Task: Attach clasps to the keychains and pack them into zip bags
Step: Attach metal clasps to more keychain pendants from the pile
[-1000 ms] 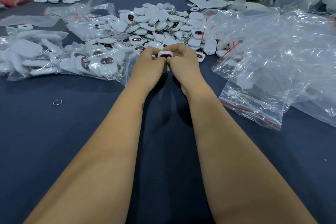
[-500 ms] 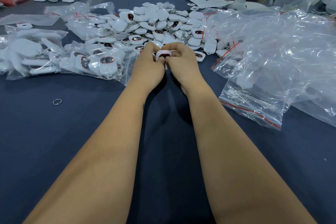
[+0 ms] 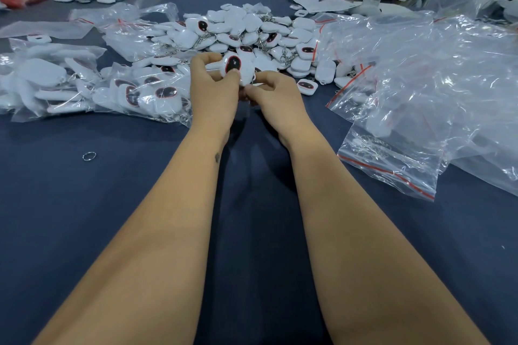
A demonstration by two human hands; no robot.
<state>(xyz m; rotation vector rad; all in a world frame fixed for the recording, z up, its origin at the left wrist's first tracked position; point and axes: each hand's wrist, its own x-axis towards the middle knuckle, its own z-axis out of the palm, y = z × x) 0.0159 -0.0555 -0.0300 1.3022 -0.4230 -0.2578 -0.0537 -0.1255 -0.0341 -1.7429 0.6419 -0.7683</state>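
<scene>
A person's left hand [image 3: 214, 92] grips a white rounded plastic keychain with a dark, red-rimmed oval face [image 3: 235, 68], its fingers [image 3: 202, 63] curled round the far side and the thumb pressed on the near face. The keychain is held tilted above the dark blue cloth-covered desk [image 3: 112, 204], just in front of the big loose heap of white keychains [image 3: 246, 31]. The right hand [image 3: 276, 99] sits just beside the left, its fingers curled tight and pinching at the keychain's lower edge, where a thin bit of metal shows; what it is cannot be told. Left of the heap lie clear zip bags filled with keychains [image 3: 84, 87]. Right of the heap spreads a pile of empty clear zip bags with red seal strips [image 3: 420, 78], and at that pile's near edge one clear zip bag holding metal rings [image 3: 392, 159]. A single small metal split ring [image 3: 89, 156] lies alone on the desk, well to the near left of the heap.
</scene>
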